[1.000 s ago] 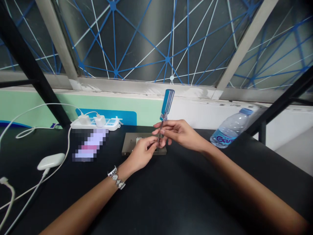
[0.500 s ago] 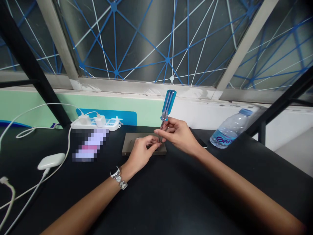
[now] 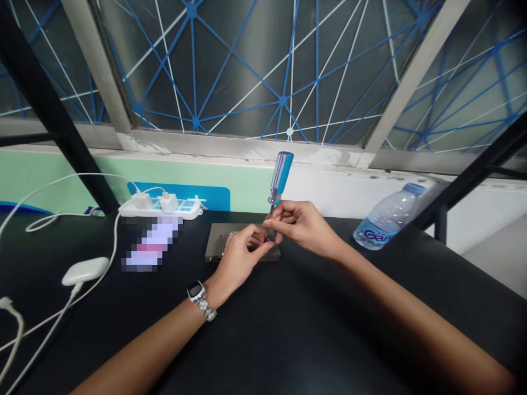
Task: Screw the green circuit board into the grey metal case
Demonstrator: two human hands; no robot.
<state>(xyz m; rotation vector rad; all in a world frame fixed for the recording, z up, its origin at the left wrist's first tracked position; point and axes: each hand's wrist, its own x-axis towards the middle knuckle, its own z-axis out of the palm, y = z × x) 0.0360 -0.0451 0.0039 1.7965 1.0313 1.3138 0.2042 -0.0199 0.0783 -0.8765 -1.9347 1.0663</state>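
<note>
My right hand is closed around the metal shaft of a screwdriver with a clear blue handle, which stands nearly upright, handle up. The tip is hidden between my fingers, over a flat grey metal box on the black table. My left hand rests on the box with fingertips pinched together at the screwdriver's lower end; what they hold, if anything, is too small to make out. A watch sits on my left wrist.
A white power strip with plugged chargers and white cables lies at the back left, beside a blurred pink-white object. A white adapter lies further left. A plastic water bottle lies tilted at the right, by a black frame bar.
Both hands have stayed at the box. The screwdriver has sunk slightly and turned a little in my right hand. My left wrist has rotated, showing the watch face.
</note>
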